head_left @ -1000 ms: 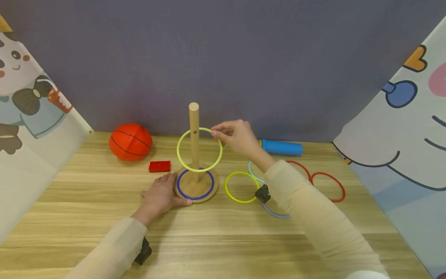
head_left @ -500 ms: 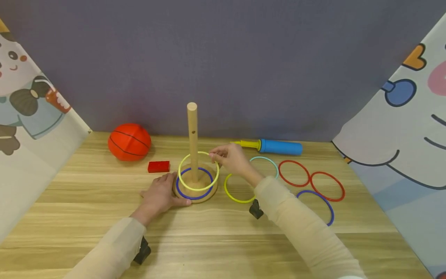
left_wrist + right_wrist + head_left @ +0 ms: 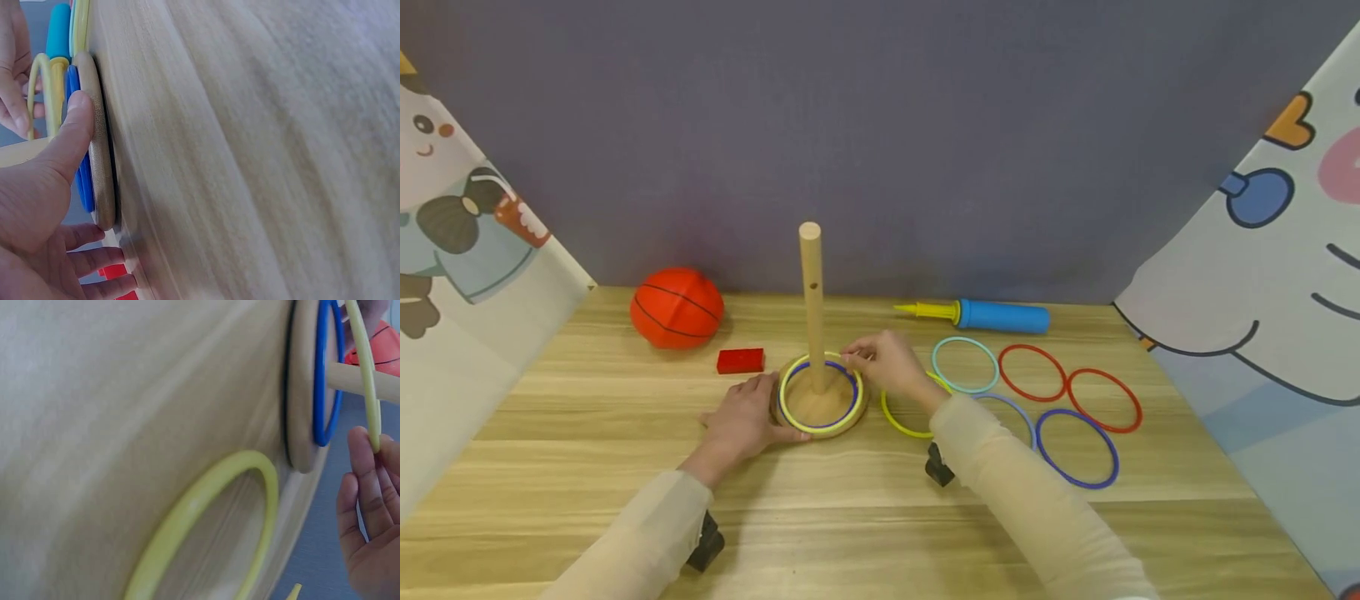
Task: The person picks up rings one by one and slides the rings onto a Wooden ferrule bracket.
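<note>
A wooden ring-toss stand has an upright peg (image 3: 813,308) on a round base (image 3: 808,408). A blue ring (image 3: 320,375) lies on the base around the peg. My right hand (image 3: 887,367) pinches the edge of a pale yellow ring (image 3: 369,375) between thumb and fingers. This ring encircles the peg and hangs just above the blue one, apart from it in the right wrist view. My left hand (image 3: 741,421) rests at the base's left side, its thumb (image 3: 78,119) laid on the rim and its other fingers fairly straight. Part of the base is hidden behind the rings.
Right of the stand lie another yellow ring (image 3: 910,433), a turquoise ring (image 3: 934,358), a light blue ring (image 3: 1011,404), two red rings and a dark blue ring (image 3: 1078,483). Behind them lies a blue pump (image 3: 1003,317). A red ball (image 3: 677,308) and red block (image 3: 741,361) are left.
My right hand has lowered the pale yellow ring down along the peg, close to the base. My left hand has stayed at the base.
</note>
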`<control>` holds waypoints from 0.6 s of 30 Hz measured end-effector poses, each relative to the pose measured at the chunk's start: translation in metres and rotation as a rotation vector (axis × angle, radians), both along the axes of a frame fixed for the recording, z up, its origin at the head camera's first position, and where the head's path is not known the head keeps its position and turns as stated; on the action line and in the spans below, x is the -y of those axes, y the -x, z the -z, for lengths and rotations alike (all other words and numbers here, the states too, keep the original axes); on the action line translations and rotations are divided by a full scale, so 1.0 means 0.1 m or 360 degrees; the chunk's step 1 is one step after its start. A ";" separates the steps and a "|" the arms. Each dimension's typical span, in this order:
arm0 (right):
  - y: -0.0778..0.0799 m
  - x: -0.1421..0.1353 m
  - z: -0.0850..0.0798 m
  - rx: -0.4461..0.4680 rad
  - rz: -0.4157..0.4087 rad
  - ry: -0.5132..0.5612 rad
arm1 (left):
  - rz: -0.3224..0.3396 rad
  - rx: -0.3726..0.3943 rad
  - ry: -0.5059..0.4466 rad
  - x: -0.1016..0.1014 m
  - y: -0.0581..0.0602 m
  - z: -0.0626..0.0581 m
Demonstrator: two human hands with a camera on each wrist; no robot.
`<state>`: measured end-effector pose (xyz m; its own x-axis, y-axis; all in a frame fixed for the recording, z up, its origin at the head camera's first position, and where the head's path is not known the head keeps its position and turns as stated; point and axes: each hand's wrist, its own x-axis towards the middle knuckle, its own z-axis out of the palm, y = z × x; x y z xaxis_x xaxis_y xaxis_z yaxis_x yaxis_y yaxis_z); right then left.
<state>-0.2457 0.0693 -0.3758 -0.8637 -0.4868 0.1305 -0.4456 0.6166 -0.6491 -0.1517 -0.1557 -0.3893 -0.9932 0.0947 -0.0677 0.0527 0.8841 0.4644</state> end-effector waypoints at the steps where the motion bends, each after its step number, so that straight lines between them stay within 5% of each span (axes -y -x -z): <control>1: 0.00 0.01 0.02 0.0004 -0.0013 0.0006 | 0.0000 -0.0004 0.0003 0.00 -0.01 0.00; 11: 0.04 0.08 0.11 -0.0045 -0.0020 -0.0016 | -0.0009 0.0015 -0.0025 -0.01 -0.01 -0.01; 18: 0.07 0.12 0.14 -0.0210 0.0004 -0.0220 | -0.0010 0.0030 -0.0021 -0.01 0.00 -0.01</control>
<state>-0.2522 0.0577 -0.3902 -0.8449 -0.5056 0.1748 -0.5194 0.6971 -0.4941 -0.1512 -0.1551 -0.3886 -0.9923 0.0898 -0.0853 0.0384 0.8781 0.4770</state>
